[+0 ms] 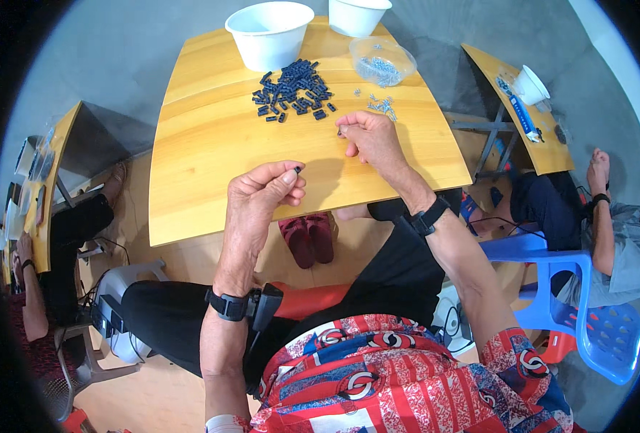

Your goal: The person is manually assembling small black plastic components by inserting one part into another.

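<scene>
My left hand point(266, 189) is closed, with a small dark plastic piece point(298, 169) pinched between thumb and forefinger above the table's near part. To its right and a little farther off, my right hand point(369, 138) is closed in a pinch. Something tiny and dark shows at its fingertips, too small to name. A gap separates the two hands. Beyond them lies a heap of short dark blue plastic pieces point(291, 90). Small silvery screws point(382, 107) are scattered just past my right hand, and more fill a clear plastic tub point(395, 54).
Two white tubs, a large one point(271, 36) and another point(356, 16), stand at the far side of the wooden table point(211, 159). Side tables flank it, each with a seated person. A blue plastic chair point(580, 289) is at right; dark red slippers point(307, 242) lie below.
</scene>
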Demonstrator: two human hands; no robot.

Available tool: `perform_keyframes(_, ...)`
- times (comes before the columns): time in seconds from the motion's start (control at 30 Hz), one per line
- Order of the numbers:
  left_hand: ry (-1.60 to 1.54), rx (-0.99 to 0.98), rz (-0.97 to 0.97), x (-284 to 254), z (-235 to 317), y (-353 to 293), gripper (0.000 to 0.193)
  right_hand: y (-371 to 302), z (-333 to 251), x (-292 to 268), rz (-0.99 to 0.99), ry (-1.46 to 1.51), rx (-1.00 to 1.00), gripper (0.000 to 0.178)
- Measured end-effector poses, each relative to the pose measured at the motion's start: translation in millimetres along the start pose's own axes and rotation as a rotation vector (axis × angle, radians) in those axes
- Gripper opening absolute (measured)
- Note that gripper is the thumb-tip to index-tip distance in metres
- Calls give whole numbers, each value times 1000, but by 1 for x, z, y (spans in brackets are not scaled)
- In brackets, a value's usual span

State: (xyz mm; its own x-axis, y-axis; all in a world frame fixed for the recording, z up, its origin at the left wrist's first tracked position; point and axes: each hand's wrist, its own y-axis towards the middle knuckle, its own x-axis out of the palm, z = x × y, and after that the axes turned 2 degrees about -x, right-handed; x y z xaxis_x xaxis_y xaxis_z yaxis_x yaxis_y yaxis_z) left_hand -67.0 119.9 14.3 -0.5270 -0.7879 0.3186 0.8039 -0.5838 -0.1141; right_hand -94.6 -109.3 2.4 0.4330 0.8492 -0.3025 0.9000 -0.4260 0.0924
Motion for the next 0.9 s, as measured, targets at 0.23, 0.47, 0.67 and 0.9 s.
perform_keyframes(0.23, -32, 25, -16, 6, -10, 15, 18, 11, 0, 0, 40, -87, -37, 15)
perform_keyframes(0.47, 31, 44, 50, 6, -17, 30, 18, 8, 5, -3, 8, 238, 6, 13)
perform_keyframes(0.67, 32, 16, 55, 11, -18, 39, 18, 6, 1, 5, 23, 192, -30, 13)
perform_keyframes(0.9, 79, 36, 83, 14, -19, 44, 17, 11, 2, -5, -56, -32, -12, 13)
